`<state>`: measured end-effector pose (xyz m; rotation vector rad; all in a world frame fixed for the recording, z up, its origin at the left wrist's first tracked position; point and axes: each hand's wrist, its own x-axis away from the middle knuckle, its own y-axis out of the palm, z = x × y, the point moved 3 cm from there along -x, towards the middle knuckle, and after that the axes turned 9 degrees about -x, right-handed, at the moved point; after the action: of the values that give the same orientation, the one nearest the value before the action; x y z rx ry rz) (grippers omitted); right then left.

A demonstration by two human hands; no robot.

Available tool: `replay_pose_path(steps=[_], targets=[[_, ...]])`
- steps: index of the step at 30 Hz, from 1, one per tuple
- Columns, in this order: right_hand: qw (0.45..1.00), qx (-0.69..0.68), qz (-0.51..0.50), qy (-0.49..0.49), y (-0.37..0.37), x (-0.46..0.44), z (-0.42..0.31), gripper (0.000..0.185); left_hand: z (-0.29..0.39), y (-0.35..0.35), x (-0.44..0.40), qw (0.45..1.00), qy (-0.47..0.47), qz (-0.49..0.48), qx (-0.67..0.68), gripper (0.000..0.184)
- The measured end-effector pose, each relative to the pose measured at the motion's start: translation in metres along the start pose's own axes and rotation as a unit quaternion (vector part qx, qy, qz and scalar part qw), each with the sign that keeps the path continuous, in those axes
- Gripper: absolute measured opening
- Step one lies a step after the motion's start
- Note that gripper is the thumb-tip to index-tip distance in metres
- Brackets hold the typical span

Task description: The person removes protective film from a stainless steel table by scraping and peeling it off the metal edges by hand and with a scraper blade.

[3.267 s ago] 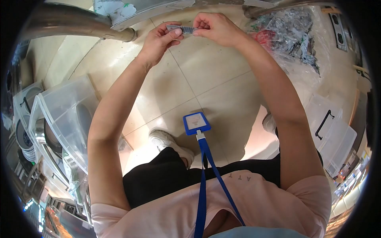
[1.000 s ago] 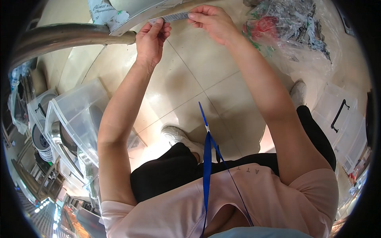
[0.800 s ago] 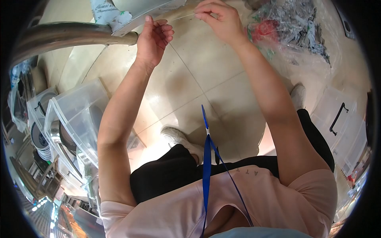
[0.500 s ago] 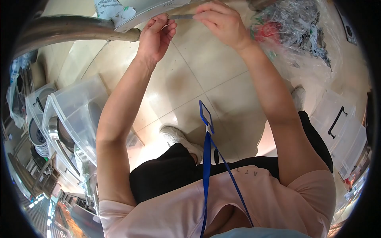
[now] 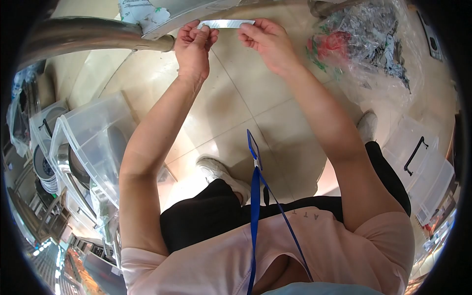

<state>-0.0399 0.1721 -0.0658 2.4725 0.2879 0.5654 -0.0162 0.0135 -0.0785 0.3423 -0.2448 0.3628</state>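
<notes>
Strip [image 5: 227, 23] spans the gap between the two hands, its long axis running left to right and nearly level; it lies rightward of the left hand [image 5: 192, 51] and leftward of the right hand [image 5: 269, 44], so neither is plainly nearer, each having one end. The left grip pinches its end with the thumb on the near face and the fingers curled behind; the right grip pinches the other end between thumb and forefinger, the remaining fingers bent; the middle span is free of both. The strip is held over the tiled floor [image 5: 231, 88], near the edge of a metal panel [image 5: 184, 15], and the end of a metal tube [image 5: 98, 35] is near the left hand; whether strip and panel touch, I cannot tell. It looks narrow, thin and flat, silvery white with a bright sheen, its upper edge bowing slightly; any markings are too washed out to read; crumpled clear plastic [image 5: 373, 49] lies off to the right.
</notes>
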Motion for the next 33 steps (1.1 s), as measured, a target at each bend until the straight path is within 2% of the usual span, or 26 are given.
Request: replay_pose_path(steps=[5, 9, 12, 18, 21, 26, 33], targets=[[0.999, 0.001, 0.013, -0.031, -0.008, -0.010, 0.004, 0.012, -0.003, 0.001, 0.001, 0.999, -0.033, -0.033, 0.016, 0.008], [0.999, -0.040, 0.024, -0.017, -0.011, -0.016, 0.001, 0.012, 0.001, 0.002, 0.003, 0.997, -0.027, -0.062, 0.042, 0.004], [0.995, -0.090, 0.027, -0.043, -0.007, -0.025, -0.001, 0.012, 0.006, 0.006, 0.005, 0.997, -0.010, -0.066, 0.038, 0.004], [0.996, -0.039, 0.030, -0.074, -0.014, -0.058, 0.016, 0.005, 0.005, 0.001, -0.004, 0.998, -0.038, -0.050, 0.001, 0.009], [0.993, 0.044, 0.052, -0.101, -0.013, -0.048, -0.001, 0.014, 0.004, -0.002, -0.011, 0.997, -0.057, -0.040, -0.030, 0.013], [0.977, 0.123, 0.086, -0.152, -0.008, -0.042, -0.011, 0.017, -0.004, 0.002, -0.018, 0.991, -0.104, -0.055, -0.058, 0.013], [0.953, 0.218, 0.077, -0.198, -0.004, -0.032, -0.019, 0.016, -0.029, 0.009, -0.021, 0.981, -0.179, -0.075, -0.009, 0.015]])
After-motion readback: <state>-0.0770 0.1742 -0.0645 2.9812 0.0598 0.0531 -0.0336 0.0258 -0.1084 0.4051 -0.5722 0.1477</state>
